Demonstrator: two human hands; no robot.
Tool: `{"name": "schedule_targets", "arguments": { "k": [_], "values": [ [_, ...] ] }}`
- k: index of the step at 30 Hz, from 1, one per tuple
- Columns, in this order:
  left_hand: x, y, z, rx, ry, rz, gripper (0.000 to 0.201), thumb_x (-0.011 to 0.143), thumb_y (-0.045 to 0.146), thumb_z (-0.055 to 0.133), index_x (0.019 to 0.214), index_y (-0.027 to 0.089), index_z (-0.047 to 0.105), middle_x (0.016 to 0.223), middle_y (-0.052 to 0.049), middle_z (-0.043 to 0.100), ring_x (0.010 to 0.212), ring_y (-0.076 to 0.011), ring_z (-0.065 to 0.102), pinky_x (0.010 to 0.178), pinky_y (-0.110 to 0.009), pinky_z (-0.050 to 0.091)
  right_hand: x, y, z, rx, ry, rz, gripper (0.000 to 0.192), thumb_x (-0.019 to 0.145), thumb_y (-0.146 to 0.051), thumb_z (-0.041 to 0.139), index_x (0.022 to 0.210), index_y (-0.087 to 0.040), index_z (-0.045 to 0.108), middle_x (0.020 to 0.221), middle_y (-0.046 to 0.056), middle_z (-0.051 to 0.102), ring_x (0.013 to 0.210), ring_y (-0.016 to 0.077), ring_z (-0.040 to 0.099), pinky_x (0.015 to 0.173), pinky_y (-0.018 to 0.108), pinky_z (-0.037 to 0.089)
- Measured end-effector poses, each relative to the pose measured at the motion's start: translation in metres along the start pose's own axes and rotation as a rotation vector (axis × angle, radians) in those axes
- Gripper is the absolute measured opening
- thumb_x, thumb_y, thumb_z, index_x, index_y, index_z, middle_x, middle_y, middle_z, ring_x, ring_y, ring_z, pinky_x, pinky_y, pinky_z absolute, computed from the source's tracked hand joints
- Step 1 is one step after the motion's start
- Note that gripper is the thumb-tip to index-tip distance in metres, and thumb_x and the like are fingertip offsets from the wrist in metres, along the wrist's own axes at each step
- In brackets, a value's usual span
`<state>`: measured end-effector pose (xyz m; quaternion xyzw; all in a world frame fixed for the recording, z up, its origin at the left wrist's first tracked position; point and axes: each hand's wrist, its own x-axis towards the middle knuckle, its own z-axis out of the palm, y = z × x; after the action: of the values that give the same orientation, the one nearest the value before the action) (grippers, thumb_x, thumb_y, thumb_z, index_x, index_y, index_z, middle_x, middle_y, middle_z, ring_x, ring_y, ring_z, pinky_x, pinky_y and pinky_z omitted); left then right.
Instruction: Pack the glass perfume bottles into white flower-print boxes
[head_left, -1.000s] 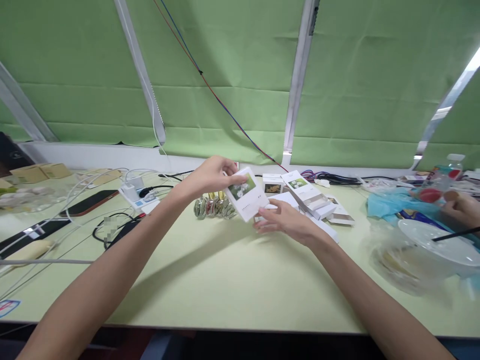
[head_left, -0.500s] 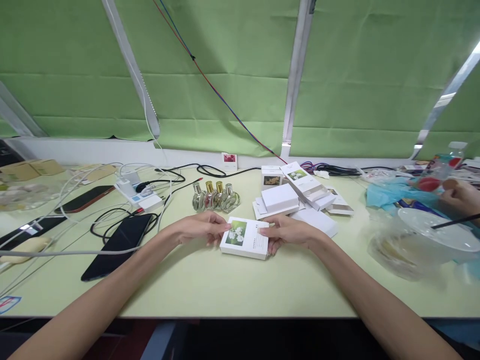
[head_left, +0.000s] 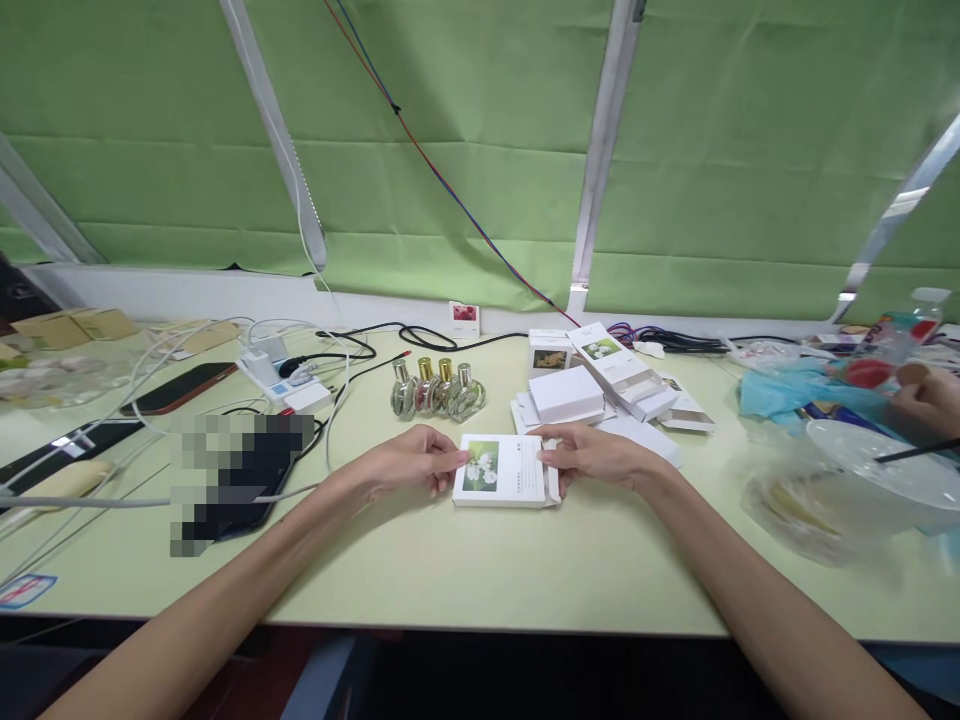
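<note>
Right now the left hand [head_left: 409, 463] and right hand [head_left: 592, 455] pinch opposite ends of a white box [head_left: 501, 471] lying flat on the table [head_left: 465, 560], just before four small bottles [head_left: 437, 389].

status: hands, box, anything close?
Left hand and right hand grip the box ends, flat on table. Bottles just behind.

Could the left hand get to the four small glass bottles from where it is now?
Probably yes. The left hand sits at the white box, and the bottles stand just beyond it on the table with bare surface between. It would have to let go of the box first.
</note>
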<state>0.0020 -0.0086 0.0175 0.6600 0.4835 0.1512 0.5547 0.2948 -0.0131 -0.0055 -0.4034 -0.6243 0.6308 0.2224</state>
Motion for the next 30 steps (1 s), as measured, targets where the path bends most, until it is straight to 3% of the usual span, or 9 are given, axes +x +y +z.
{"name": "schedule_targets", "arguments": {
  "k": [5, 9, 15, 19, 24, 30],
  "values": [
    [0.001, -0.001, 0.002, -0.021, 0.037, -0.001, 0.055, 0.06, 0.062, 0.086, 0.072, 0.011, 0.071, 0.063, -0.004, 0.063, 0.058, -0.012, 0.052, 0.057, -0.025, 0.042, -0.001, 0.001, -0.005, 0.003, -0.075, 0.009, 0.068, 0.084, -0.045, 0.076, 0.139, -0.013, 0.054, 0.085, 0.004, 0.073, 0.074, 0.0152, 0.067, 0.076, 0.03, 0.056],
    [0.001, 0.0, 0.001, -0.022, 0.03, -0.009, 0.054, 0.058, 0.06, 0.088, 0.069, 0.011, 0.07, 0.061, -0.003, 0.062, 0.057, -0.0114, 0.051, 0.056, -0.024, 0.041, -0.001, 0.0, -0.009, -0.034, -0.063, 0.036, 0.069, 0.082, -0.042, 0.077, 0.139, -0.014, 0.054, 0.086, 0.004, 0.072, 0.073, 0.0155, 0.066, 0.078, 0.031, 0.055],
    [0.004, -0.006, -0.002, -0.003, 0.014, 0.009, 0.056, 0.062, 0.064, 0.083, 0.07, 0.011, 0.069, 0.06, -0.002, 0.061, 0.055, -0.0102, 0.049, 0.055, -0.024, 0.04, -0.004, -0.005, -0.004, -0.118, -0.069, 0.0, 0.048, 0.084, -0.03, 0.068, 0.13, -0.017, 0.064, 0.094, 0.006, 0.073, 0.072, 0.0164, 0.066, 0.076, 0.033, 0.056],
    [0.006, -0.011, -0.004, 0.026, 0.012, 0.018, 0.059, 0.068, 0.068, 0.078, 0.07, 0.011, 0.068, 0.059, -0.002, 0.06, 0.053, -0.01, 0.049, 0.054, -0.024, 0.039, -0.01, -0.015, 0.003, -0.297, -0.005, -0.058, 0.042, 0.083, -0.019, 0.059, 0.122, -0.022, 0.072, 0.112, 0.005, 0.074, 0.076, 0.0159, 0.066, 0.076, 0.031, 0.055],
    [0.007, -0.015, -0.007, 0.032, 0.008, 0.012, 0.057, 0.07, 0.067, 0.077, 0.071, 0.011, 0.069, 0.061, -0.003, 0.062, 0.054, -0.0101, 0.05, 0.054, -0.023, 0.039, -0.014, -0.022, 0.004, -0.628, 0.091, -0.174, 0.048, 0.077, -0.011, 0.06, 0.12, -0.028, 0.075, 0.106, 0.0, 0.076, 0.089, 0.0196, 0.065, 0.082, 0.03, 0.05],
    [0.007, -0.013, -0.005, 0.02, 0.041, 0.003, 0.057, 0.072, 0.069, 0.075, 0.067, 0.012, 0.065, 0.058, -0.002, 0.058, 0.052, -0.0095, 0.048, 0.049, -0.022, 0.034, -0.012, -0.018, 0.0, -0.762, 0.192, -0.19, 0.043, 0.076, -0.018, 0.07, 0.118, -0.027, 0.076, 0.106, 0.003, 0.076, 0.091, 0.0222, 0.066, 0.081, 0.032, 0.05]
  ]
}}
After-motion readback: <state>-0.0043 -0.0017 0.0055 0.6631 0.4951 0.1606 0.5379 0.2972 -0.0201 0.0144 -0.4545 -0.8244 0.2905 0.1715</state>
